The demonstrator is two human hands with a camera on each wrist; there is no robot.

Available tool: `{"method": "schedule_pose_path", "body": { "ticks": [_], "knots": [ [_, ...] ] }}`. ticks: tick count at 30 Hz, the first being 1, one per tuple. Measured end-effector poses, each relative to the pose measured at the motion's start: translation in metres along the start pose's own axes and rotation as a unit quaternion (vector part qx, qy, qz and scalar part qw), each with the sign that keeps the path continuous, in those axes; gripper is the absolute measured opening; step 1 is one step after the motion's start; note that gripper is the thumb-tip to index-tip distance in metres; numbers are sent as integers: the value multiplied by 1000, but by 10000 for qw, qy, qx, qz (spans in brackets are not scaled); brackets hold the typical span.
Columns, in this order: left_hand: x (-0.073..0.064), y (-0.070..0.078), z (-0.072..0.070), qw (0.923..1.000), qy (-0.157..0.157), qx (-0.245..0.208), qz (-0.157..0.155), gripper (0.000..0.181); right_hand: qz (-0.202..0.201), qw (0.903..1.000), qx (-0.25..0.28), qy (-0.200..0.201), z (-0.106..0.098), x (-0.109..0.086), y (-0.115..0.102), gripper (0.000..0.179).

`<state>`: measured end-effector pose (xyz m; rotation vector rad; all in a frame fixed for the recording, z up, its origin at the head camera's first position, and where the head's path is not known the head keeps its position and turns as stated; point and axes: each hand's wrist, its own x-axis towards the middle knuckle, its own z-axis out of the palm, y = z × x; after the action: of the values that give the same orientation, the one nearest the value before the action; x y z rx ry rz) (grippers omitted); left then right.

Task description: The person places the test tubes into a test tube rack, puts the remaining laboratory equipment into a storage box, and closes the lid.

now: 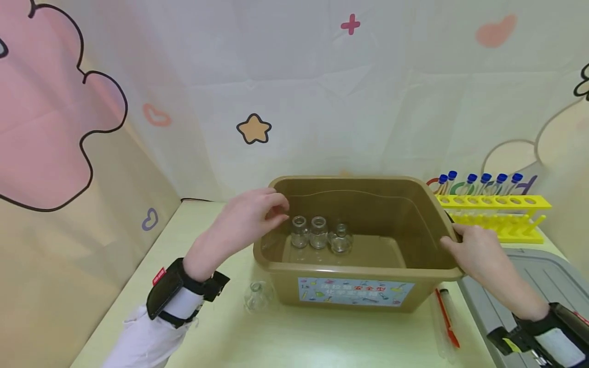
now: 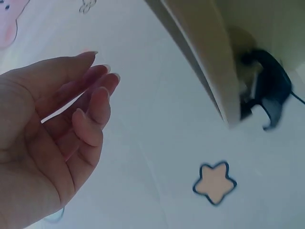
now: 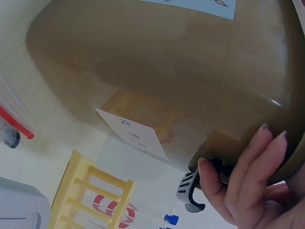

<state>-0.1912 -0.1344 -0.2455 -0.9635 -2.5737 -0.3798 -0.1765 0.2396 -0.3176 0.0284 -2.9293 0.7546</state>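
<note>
A brown plastic bin point(image 1: 382, 214) with a printed label point(image 1: 356, 292) stands on the table. Inside it, toward the left, are two clear glass jars point(image 1: 299, 236) and a round-bellied glass flask point(image 1: 341, 243). My left hand point(image 1: 250, 217) hovers by the bin's left rim, fingers loosely bent and empty, as the left wrist view also shows. At the opposite end, my right hand point(image 1: 480, 250) grips the bin's right rim, its fingers point(image 3: 255, 167) curled beneath the edge beside a dark handle clip point(image 3: 188, 188). Another clear flask point(image 1: 257, 296) stands on the table, outside the bin's front left corner.
Behind on the right is a yellow rack point(image 1: 492, 203) with several blue-capped tubes point(image 1: 485, 179). A grey lid point(image 1: 529, 271) lies beneath my right forearm. Near the bin's front right corner lies a red stick-like utensil point(image 1: 446, 319) beside clear items. A patterned curtain point(image 1: 322, 102) closes off the back.
</note>
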Motion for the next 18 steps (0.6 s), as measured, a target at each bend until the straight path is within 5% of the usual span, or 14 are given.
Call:
{"method": "schedule_pose_path", "body": {
  "ticks": [3, 6, 11, 18],
  "knots": [
    [-18, -12, -5, 9987, 392, -125, -293, 4, 2, 10000, 22, 19, 0, -1, 0, 36],
    [-35, -23, -5, 9958, 464, -192, -770, 2, 51, 10000, 19, -7, -1, -1, 1, 37],
    [-62, -37, 12, 9866, 207, -491, -1539, 4, 96, 9999, -41, -75, -2, 0, 3, 40],
    [-89, -42, 47, 9781, -368, -847, -1863, 3, 37, 10000, 3, 0, -1, 1, 1, 37]
  ]
}}
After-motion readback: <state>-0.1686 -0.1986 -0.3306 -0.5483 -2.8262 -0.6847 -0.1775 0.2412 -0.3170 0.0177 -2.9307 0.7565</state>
